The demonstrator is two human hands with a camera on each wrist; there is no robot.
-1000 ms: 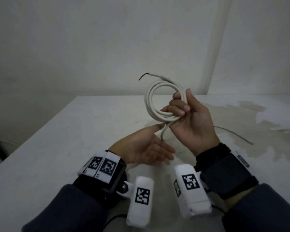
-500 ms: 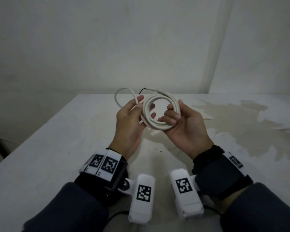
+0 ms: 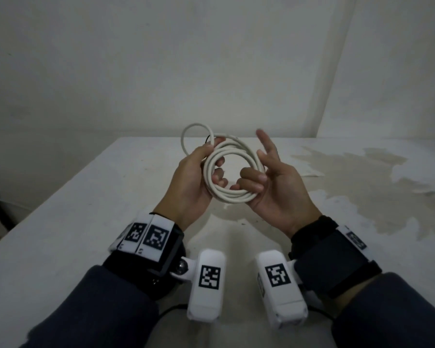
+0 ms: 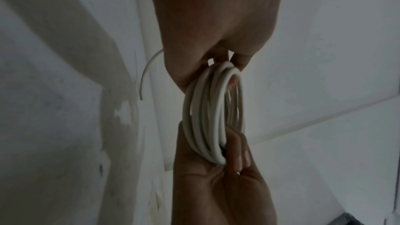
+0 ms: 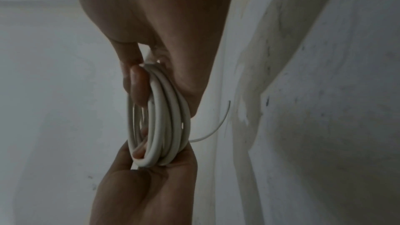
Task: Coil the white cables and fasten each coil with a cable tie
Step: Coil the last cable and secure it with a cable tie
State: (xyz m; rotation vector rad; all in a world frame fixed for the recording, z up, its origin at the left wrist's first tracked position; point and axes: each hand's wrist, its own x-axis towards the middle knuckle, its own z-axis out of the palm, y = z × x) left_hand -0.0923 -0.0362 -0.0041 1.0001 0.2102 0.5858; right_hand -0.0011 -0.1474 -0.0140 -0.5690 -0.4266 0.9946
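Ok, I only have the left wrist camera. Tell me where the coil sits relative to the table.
Observer: The head view shows the coil held in the air above the table, not resting on it, between the left hand and the right hand.
Operator: Describe the right hand's fingers. I only see a few under the coil.
Observer: Two fingers stick up straight, clear of the coil. The others curl through its middle.
Operator: Now report any slack.
Observer: One slack loop stands up above the left hand, outside the main coil.
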